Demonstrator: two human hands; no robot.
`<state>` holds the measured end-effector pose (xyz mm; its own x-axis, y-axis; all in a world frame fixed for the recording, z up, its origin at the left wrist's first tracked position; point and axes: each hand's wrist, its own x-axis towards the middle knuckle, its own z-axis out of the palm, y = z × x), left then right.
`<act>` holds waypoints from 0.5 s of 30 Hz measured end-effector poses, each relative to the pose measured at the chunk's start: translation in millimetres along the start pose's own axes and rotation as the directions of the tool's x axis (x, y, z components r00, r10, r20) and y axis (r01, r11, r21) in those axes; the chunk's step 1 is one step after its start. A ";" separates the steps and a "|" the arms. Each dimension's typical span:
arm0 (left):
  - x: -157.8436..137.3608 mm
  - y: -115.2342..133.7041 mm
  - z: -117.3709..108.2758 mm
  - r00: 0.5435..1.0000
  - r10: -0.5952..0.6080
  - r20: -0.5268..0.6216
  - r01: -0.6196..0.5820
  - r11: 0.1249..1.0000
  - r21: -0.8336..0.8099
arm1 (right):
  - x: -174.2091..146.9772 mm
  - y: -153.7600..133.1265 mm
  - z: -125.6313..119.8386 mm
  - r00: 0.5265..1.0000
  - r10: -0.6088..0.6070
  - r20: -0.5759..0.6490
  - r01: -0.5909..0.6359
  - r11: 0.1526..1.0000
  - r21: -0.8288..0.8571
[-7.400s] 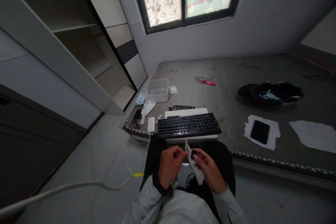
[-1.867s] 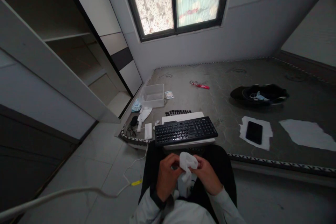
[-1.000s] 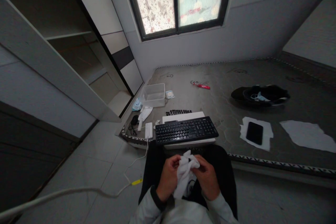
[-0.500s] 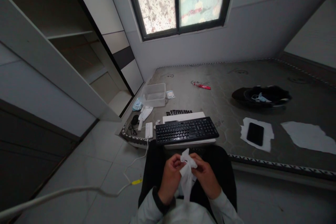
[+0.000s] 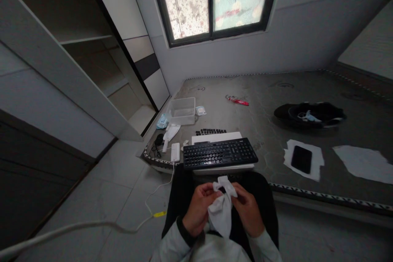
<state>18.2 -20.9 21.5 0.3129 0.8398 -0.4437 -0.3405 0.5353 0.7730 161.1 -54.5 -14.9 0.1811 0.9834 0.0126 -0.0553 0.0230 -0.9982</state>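
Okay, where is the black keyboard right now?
In the head view, the keyboard lies below and right of center, beyond the left hand and right hand, on this side of the loose keycaps.

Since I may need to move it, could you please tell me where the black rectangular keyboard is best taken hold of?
Probably by both short ends, coming from left and right: the black rectangular keyboard is long, lies flat across a white rectangular slab, and its ends seem to overhang it.
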 end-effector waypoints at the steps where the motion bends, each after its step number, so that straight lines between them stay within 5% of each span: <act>1: 0.1 -0.1 0.1 1.000 0.001 -0.013 0.000 1.000 0.019 | 0.1 -0.8 -1.7 1.000 0.000 -0.017 -0.001 1.000 -0.023; 7: 4.8 -0.9 1.3 0.993 0.111 -0.046 -0.095 0.960 0.263 | -0.6 4.1 -5.9 0.993 -0.011 -0.114 -0.002 0.994 -0.110; 15: 2.2 0.0 -0.4 0.980 0.197 -0.006 -0.190 0.953 0.235 | -5.5 3.5 4.5 0.995 -0.094 0.037 0.099 0.980 -0.174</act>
<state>18.5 -19.0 20.3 0.2349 0.9291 -0.2856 -0.1755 0.3296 0.9277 155.5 -59.1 -18.2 0.1486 0.9829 0.1087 0.1344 0.0888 -0.9869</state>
